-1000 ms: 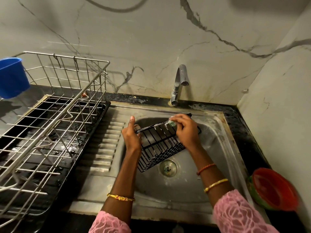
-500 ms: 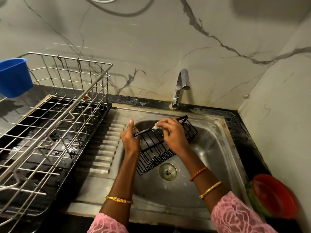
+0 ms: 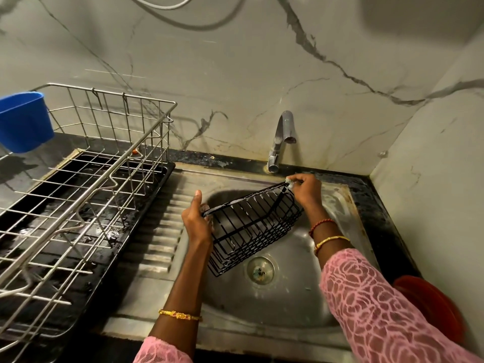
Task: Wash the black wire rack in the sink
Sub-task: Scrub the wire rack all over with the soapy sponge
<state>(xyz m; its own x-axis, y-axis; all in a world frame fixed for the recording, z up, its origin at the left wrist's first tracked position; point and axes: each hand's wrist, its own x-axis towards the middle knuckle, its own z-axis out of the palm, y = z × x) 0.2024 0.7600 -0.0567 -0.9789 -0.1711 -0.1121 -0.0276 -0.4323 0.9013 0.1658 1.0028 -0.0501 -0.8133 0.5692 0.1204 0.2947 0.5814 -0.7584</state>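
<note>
The black wire rack (image 3: 251,226) hangs tilted over the steel sink (image 3: 282,310), its lower corner near the drain (image 3: 260,269). My left hand (image 3: 197,221) grips the rack's left end, thumb pointing up. My right hand (image 3: 305,191) pinches a small pale scrubber (image 3: 289,182) against the rack's far right top corner. Most of the scrubber is hidden by my fingers. The tap (image 3: 280,140) stands behind the sink; no water shows running from it.
A large steel dish rack (image 3: 86,184) on a black tray (image 3: 104,258) fills the left counter, with a blue cup (image 3: 23,121) hung on its far side. A red and green bowl (image 3: 432,307) sits at the right. Marble walls close in behind and to the right.
My right hand with the scrubber has slid along the rack's top rim from its middle to the far right corner. The left hand keeps its hold.
</note>
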